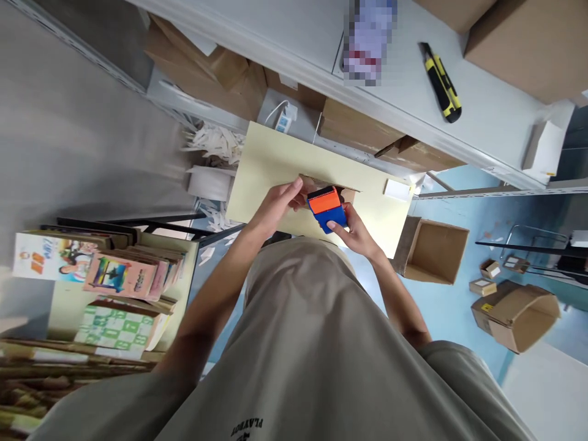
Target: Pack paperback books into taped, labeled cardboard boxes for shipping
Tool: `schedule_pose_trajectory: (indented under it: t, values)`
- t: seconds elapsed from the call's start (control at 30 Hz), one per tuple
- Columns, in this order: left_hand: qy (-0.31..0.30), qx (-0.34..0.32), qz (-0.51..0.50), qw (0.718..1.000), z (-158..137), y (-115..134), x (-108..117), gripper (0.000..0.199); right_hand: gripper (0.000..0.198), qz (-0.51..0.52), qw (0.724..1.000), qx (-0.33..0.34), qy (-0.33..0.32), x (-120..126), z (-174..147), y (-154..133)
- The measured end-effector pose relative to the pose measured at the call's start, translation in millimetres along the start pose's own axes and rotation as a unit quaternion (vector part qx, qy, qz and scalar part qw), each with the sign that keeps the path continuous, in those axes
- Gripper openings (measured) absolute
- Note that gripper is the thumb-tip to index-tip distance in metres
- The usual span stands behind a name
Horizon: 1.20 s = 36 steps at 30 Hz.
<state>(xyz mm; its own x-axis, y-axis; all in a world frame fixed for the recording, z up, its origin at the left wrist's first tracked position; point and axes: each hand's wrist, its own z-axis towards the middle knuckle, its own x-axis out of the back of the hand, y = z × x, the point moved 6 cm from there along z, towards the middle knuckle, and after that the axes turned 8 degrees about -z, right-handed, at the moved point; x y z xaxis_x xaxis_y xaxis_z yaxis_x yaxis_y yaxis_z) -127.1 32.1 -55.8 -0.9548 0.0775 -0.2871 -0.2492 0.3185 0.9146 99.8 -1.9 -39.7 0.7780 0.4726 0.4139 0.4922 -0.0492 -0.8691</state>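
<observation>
In my right hand [356, 231] is a blue and orange tape dispenser [327, 208], its dark toothed edge facing away from me. The fingers wrap its blue side, with the thumb lying on top. My left hand [282, 201] is beside the dispenser's left end, fingers curled and thumb tip near the corner of a brown cardboard piece [349, 195]. What those left fingers pinch, if anything, is hidden. The cardboard lies partly behind the dispenser, over a pale yellow tabletop [271, 153].
A small white box [397, 189] sits on the tabletop's right. Above, a grey shelf [303, 30] bears a yellow-black box cutter [441, 82] and cartons. An open cardboard box [434, 251] stands right; stacked books [124, 275] are at left. A power strip [285, 117] lies behind.
</observation>
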Motion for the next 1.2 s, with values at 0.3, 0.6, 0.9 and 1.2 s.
schedule_pose_trajectory:
  t: [0.3,0.6,0.9,1.2]
  values:
    - [-0.02,0.013,-0.032,0.999,16.1,4.8,20.1,0.05,0.069,-0.096,0.991,-0.073,-0.056,-1.2,15.4,-23.4]
    - [0.029,0.087,-0.121,0.988,17.0,-40.1,42.1,0.049,0.078,-0.217,0.956,-0.171,-0.095,-2.0,39.6,-50.9]
    - [0.181,0.079,-0.118,0.973,18.4,-92.2,92.3,0.046,0.063,-0.362,0.849,-0.297,-0.246,50.1,53.1,-86.2]
    - [0.23,0.128,-0.148,0.953,48.2,-160.1,95.1,0.044,0.065,-0.474,0.798,-0.277,-0.248,38.1,95.8,-114.1]
